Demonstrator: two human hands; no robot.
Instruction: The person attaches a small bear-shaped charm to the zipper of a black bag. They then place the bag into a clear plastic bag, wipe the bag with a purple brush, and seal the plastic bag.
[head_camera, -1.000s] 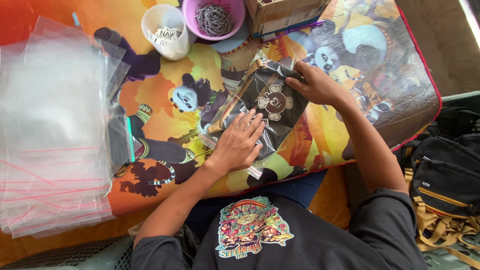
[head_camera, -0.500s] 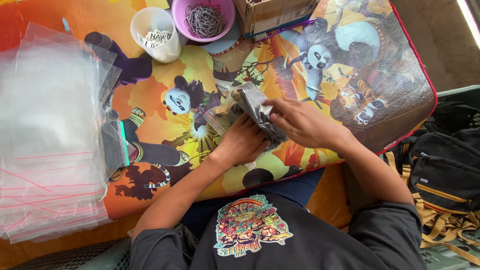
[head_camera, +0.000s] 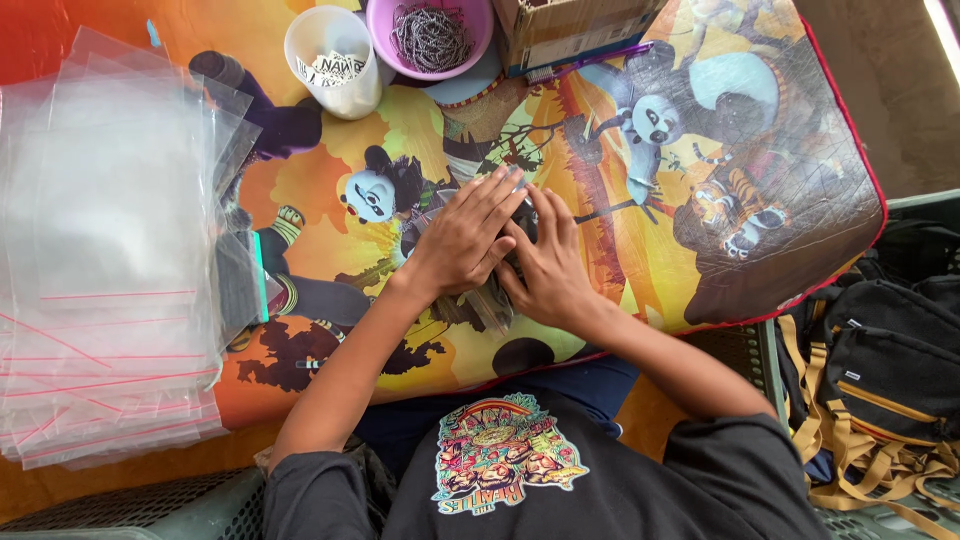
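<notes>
Both hands, the left hand (head_camera: 465, 240) and right hand (head_camera: 545, 270), cover most of a dark folded item (head_camera: 490, 305); its kind stays unclear. The cardboard box (head_camera: 570, 30) runs past the top edge.

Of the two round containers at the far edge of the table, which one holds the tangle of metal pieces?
The purple bowl, right of the white cup. It holds a grey metallic tangle; the cup holds only small printed paper slips.

Place: a small home-style packing spot, not a factory line.
Work surface: a low table is covered by a cartoon-printed cloth (head_camera: 760, 180).
Supplies: clear zip bags (head_camera: 110, 280) are stacked; a white cup (head_camera: 335, 60), purple bowl (head_camera: 430, 35) and cardboard box (head_camera: 570, 30) are set alongside.
</notes>
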